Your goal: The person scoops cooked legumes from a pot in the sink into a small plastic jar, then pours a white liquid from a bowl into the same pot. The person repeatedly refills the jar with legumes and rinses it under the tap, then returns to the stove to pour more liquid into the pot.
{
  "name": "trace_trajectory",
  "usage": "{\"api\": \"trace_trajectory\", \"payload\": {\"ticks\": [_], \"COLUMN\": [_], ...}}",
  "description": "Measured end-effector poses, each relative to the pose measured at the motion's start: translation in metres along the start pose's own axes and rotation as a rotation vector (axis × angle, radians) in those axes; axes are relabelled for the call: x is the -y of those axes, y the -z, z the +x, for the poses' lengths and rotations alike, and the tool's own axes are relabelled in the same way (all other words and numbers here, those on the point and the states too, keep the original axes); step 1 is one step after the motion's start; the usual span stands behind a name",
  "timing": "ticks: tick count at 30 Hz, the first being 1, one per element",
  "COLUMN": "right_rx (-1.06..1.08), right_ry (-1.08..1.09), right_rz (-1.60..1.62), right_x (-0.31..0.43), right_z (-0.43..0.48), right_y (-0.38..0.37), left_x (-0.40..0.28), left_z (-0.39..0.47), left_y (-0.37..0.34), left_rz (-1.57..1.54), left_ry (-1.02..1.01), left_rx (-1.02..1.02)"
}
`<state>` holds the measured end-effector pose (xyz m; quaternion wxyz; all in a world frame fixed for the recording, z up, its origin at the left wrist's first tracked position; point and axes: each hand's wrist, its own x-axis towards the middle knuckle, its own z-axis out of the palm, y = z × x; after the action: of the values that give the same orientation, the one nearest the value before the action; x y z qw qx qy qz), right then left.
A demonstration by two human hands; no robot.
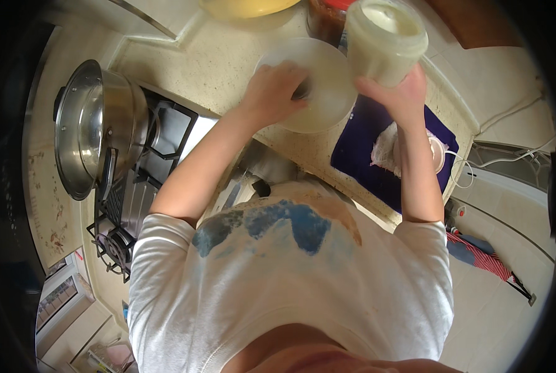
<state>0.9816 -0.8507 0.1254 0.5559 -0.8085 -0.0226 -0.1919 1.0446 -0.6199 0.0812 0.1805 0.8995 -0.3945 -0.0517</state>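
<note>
My right hand (396, 95) is wrapped around the lower part of a translucent plastic container (369, 56) and holds it up, tilted. Whitish content (387, 19) shows through its mouth. Over a pale, translucent round bowl (329, 107) on the counter, my left hand (276, 91) curves with its thumb and fingers around a small dark patch. Blur hides whether that patch is an object in its grasp. The container is just to the right of the bowl's upper rim.
A purple cloth (355, 149) lies under my right forearm, with a pale corded device (439, 151) on it. Behind the bowl stand a red-lidded jar (322, 23) and a yellow bowl (250, 7). A large steel pot (124, 126) sits on the gas stove (175, 126) at left.
</note>
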Motion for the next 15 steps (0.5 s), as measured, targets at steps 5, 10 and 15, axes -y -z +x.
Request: {"api": "trace_trajectory", "payload": {"ticks": [5, 10, 15], "right_rx": [0.005, 0.006, 0.015], "right_ry": [0.015, 0.002, -0.039], "right_rz": [0.022, 0.039, 0.139], "right_x": [0.003, 0.005, -0.001], "right_z": [0.005, 0.008, 0.012], "right_y": [-0.002, 0.001, -0.002], "left_x": [0.003, 0.027, 0.033], "left_z": [-0.006, -0.008, -0.008], "left_y": [-0.004, 0.005, 0.012], "left_rz": [-0.262, -1.328, -1.656], "left_ry": [0.147, 0.331, 0.512], "left_rx": [-0.129, -0.104, -0.027]}}
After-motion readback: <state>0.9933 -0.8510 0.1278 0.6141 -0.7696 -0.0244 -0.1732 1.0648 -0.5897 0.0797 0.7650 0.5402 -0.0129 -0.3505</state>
